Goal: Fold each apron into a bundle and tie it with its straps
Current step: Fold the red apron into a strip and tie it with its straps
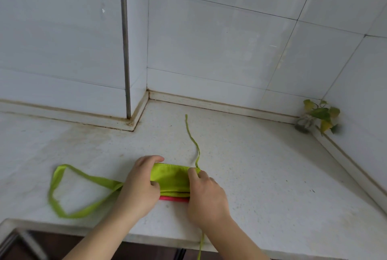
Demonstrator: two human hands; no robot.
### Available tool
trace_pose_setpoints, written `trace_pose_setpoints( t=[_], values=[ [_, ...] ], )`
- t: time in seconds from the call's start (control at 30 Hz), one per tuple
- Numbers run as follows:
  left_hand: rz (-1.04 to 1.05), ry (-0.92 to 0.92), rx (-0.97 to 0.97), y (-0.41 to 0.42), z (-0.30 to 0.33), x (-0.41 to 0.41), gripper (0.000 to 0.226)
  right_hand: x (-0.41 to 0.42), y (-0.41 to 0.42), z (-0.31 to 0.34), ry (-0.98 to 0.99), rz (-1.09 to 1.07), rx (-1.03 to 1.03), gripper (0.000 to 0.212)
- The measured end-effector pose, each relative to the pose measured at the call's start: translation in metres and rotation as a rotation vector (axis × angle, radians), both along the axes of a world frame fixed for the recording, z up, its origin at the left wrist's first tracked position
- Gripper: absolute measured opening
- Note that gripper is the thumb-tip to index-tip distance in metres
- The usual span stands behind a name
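1. 1 lime-green apron (170, 178) lies folded into a small flat bundle on the pale surface (261, 165), near its front edge. A pink strip (173, 199) shows along the near side of the bundle, just under the green folds; whether it is a lining or a separate cloth cannot be told.
2. 3 strap parts are visible. 1 wide looped strap (62, 188) spreads flat on the surface to the left of the bundle. 1 thin strap (192, 140) runs from the bundle's far right corner toward the tiled wall (209, 39). 1 more thin strap (201, 245) hangs over the front edge of the surface, near the bundle's right end.
3. 2 bare hands are on the bundle. The left hand (139, 184) covers its left end, fingers curled over the far edge and thumb pressed on top, a narrow grip closed on the cloth.
4. The right hand (206, 194) sits on the bundle's right end, its thumb and forefinger pinched tight at the far right corner where the thin strap begins.
5. 1 metal pipe (125, 50) stands against the wall behind and left of the bundle.
6. 1 small leafy plant (320, 115) sits in the corner far to the right of the bundle.
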State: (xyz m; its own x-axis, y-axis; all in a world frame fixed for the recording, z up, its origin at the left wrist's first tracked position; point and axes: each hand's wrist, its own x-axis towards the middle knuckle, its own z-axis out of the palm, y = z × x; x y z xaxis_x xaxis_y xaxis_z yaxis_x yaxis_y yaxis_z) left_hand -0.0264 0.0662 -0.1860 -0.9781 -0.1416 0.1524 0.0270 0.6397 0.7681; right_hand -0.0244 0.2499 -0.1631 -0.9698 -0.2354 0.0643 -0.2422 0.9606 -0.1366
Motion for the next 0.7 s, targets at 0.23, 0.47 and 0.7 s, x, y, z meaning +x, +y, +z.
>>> trace_pose_setpoints(
  t=[0.23, 0.47, 0.7],
  values=[
    [-0.075, 0.039, -0.339, 0.004, -0.023, -0.003, 0.069, -0.001, 0.023, 0.016, -0.287, -0.159, -0.644, 0.029],
    [-0.126, 0.017, -0.437, 0.002, -0.021, 0.001, 0.069, -0.013, 0.016, 0.009, -0.311, -0.395, -0.511, 0.036],
    [-0.24, -0.144, -0.302, 0.001, 0.022, 0.004, 0.064, -0.005, 0.037, 0.026, -0.264, -0.11, -0.687, 0.016]
  ],
)
